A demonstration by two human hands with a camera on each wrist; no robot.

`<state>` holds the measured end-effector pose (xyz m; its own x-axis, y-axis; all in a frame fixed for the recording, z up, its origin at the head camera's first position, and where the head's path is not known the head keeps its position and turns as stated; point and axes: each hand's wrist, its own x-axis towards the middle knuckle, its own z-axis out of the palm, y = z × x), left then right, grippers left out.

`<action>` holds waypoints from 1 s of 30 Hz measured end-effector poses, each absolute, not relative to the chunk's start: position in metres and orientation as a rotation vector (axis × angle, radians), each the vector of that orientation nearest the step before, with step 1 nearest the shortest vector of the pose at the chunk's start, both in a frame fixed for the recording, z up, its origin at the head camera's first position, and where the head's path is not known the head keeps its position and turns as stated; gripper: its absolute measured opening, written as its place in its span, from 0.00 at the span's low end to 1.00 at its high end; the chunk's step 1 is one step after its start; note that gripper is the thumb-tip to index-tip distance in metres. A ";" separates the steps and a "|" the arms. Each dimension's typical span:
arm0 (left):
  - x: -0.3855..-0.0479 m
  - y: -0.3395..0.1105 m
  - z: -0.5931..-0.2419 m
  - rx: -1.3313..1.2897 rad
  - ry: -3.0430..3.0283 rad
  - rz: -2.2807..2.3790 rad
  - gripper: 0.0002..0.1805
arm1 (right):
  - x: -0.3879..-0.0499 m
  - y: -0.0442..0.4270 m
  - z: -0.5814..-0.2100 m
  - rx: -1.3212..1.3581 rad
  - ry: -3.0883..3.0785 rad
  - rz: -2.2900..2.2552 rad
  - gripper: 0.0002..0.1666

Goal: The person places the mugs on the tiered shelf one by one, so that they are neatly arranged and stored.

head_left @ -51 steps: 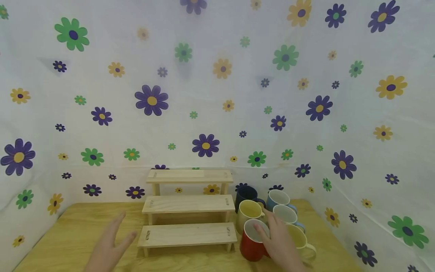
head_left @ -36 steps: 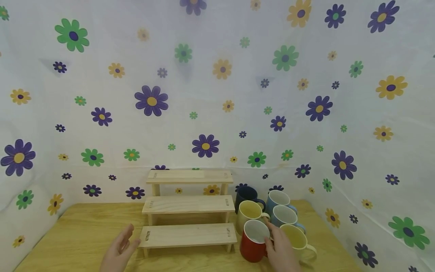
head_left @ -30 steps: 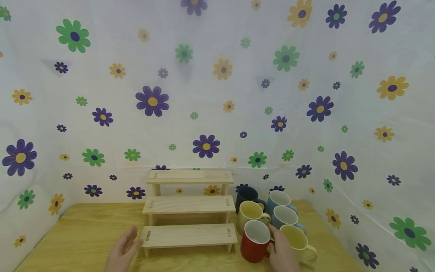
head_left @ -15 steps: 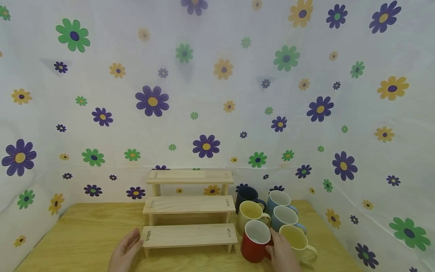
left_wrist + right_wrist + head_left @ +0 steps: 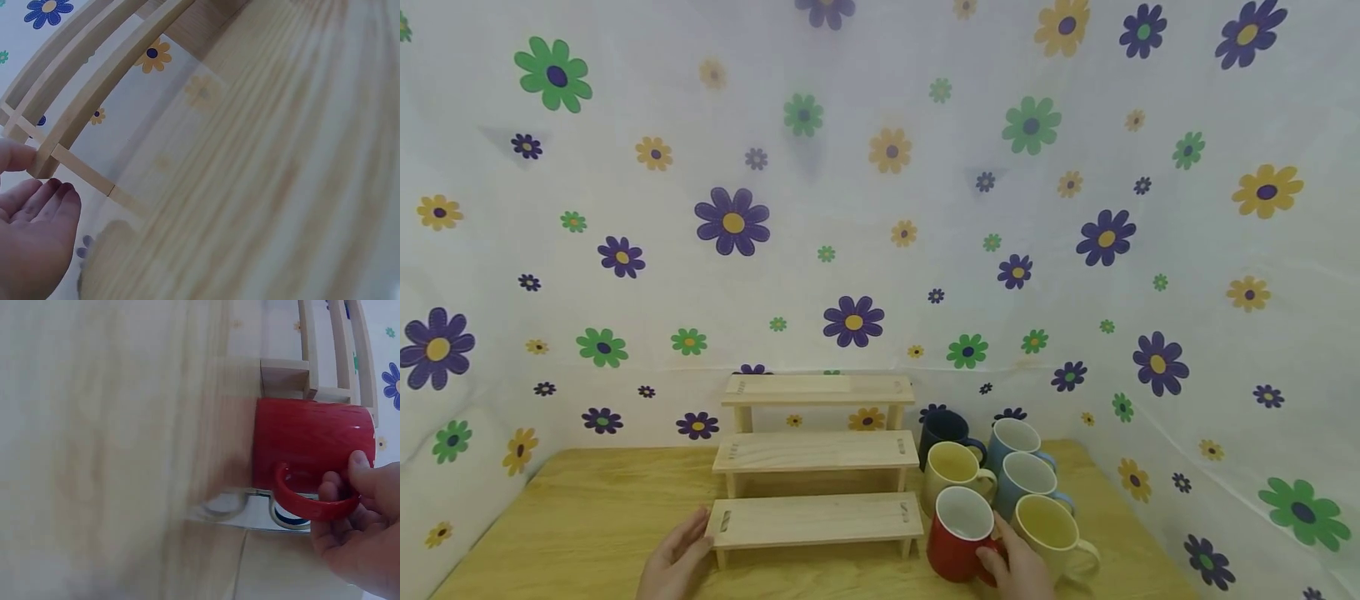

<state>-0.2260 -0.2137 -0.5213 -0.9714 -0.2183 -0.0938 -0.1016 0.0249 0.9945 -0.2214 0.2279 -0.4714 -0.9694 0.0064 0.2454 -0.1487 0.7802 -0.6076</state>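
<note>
My right hand (image 5: 1021,567) grips the handle of a red mug (image 5: 951,546) with a white inside. The right wrist view shows fingers curled through the handle of the red mug (image 5: 306,434) and the thumb near its rim. The mug stands upright beside the right end of a three-step wooden shelf (image 5: 816,518). At the shelf's other end, my left hand (image 5: 673,558) rests its thumb and fingertips against the lowest board. The left wrist view shows the thumb touching the end of the wooden board (image 5: 94,94), with the left hand's (image 5: 37,244) other fingers loosely bent.
Behind the red mug stand a yellow mug (image 5: 951,479) and a dark blue mug (image 5: 943,433). To the right are two light blue mugs (image 5: 1011,442) and another yellow mug (image 5: 1047,525). A flowered cloth (image 5: 880,275) surrounds the wooden table (image 5: 587,517).
My right hand has come down from above the red mug and taken its handle. The mug has shifted slightly left. My left hand has moved right to touch the shelf's end.
</note>
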 end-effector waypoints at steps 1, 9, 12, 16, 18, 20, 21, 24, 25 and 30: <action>-0.226 -0.213 -0.522 0.346 -2.158 -2.148 0.49 | -0.221 0.228 -0.472 0.091 -2.728 0.997 0.33; -0.228 -0.211 -0.525 0.367 -1.962 -2.364 0.51 | -0.219 0.228 -0.485 -0.018 -2.499 1.468 0.22; -0.228 -0.211 -0.528 0.372 -1.907 -2.405 0.53 | -0.218 0.225 -0.490 -0.071 -2.369 1.687 0.22; -0.227 -0.211 -0.531 0.392 -1.873 -2.429 0.56 | -0.216 0.220 -0.495 -0.071 -2.234 1.813 0.21; -0.227 -0.211 -0.531 0.393 -1.879 -2.427 0.57 | -0.216 0.218 -0.500 -0.061 -2.167 1.837 0.20; -0.227 -0.211 -0.532 0.390 -1.895 -2.419 0.57 | -0.217 0.216 -0.505 -0.040 -2.083 1.852 0.16; -0.226 -0.211 -0.532 0.386 -1.904 -2.414 0.57 | -0.218 0.215 -0.508 -0.020 -2.029 1.877 0.14; -0.226 -0.210 -0.532 0.384 -1.914 -2.413 0.58 | -0.219 0.213 -0.517 0.044 -1.880 1.953 0.06; -0.226 -0.210 -0.532 0.385 -1.919 -2.411 0.59 | -0.220 0.213 -0.520 0.062 -1.841 1.971 0.08; -0.225 -0.210 -0.532 0.385 -1.920 -2.416 0.61 | -0.221 0.211 -0.525 0.026 -1.764 2.004 0.14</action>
